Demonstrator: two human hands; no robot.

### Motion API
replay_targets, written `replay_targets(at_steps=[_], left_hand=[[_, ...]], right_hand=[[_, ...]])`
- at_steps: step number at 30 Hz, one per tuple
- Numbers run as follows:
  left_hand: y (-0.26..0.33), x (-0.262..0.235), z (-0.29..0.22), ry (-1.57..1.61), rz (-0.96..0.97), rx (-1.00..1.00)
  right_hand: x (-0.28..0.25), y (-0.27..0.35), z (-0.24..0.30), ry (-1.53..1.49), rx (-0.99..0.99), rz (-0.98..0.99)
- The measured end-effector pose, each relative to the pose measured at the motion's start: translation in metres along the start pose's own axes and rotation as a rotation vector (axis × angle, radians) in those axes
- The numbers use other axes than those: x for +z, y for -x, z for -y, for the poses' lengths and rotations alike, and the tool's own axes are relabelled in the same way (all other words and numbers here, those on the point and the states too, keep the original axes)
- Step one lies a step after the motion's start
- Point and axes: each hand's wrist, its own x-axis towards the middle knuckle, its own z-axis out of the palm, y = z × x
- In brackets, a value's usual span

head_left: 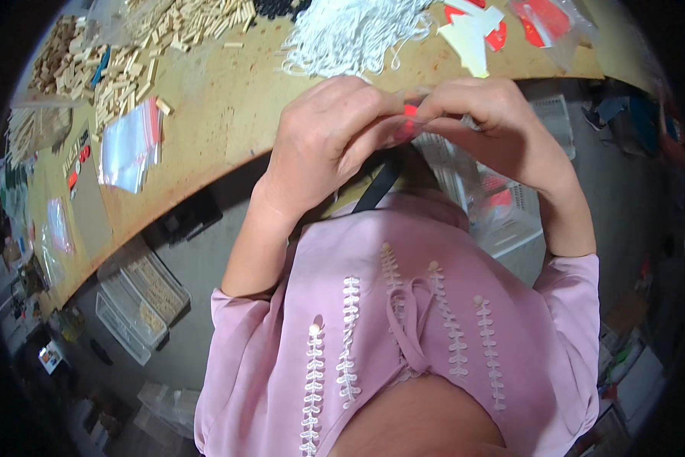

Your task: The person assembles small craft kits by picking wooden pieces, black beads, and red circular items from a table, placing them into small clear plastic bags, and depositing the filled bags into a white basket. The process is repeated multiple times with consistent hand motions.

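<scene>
Close to the table's front edge, both my hands pinch a clear plastic bag (pixel 405 129) between them. Something bright red (pixel 410 112) shows at the bag between my fingertips; its kind cannot be made out. My left hand (pixel 320 126) is closed, its fingers bent toward the bag. My right hand (pixel 486 122) is closed too, thumb and fingers gripping the bag's other side. Part of what they hold is hidden by the fingers. Just beyond my hands lies a heap of white strings (pixel 350 34) on the table.
Small wooden blocks (pixel 194 23) are piled at the far left of the table (pixel 205 114). Flat zip bags (pixel 131 145) lie nearer. Red and cream pieces (pixel 468 34) sit at the far right. White crates (pixel 521 213) stand below the table, with a clear bin (pixel 133 305) at left.
</scene>
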Motion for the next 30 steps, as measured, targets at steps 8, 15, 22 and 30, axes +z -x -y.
replay_targets(at_steps=[8,15,22,30], left_hand=[[0.09,0.003,-0.012,-0.248,0.5,-0.686],[0.135,0.037,0.028,-0.32,0.498,-0.609],[0.073,-0.006,-0.026,1.009,-0.264,-0.84],[0.05,0.04,-0.034,0.687,-0.434,-0.647]], right_hand=[[0.018,0.045,0.005,0.217,0.101,-0.121],[0.059,0.053,-0.009,0.136,0.017,-0.204],[0.089,0.043,-0.017,0.136,-0.057,-0.197],[0.097,0.027,-0.011,0.07,-0.167,-0.187]])
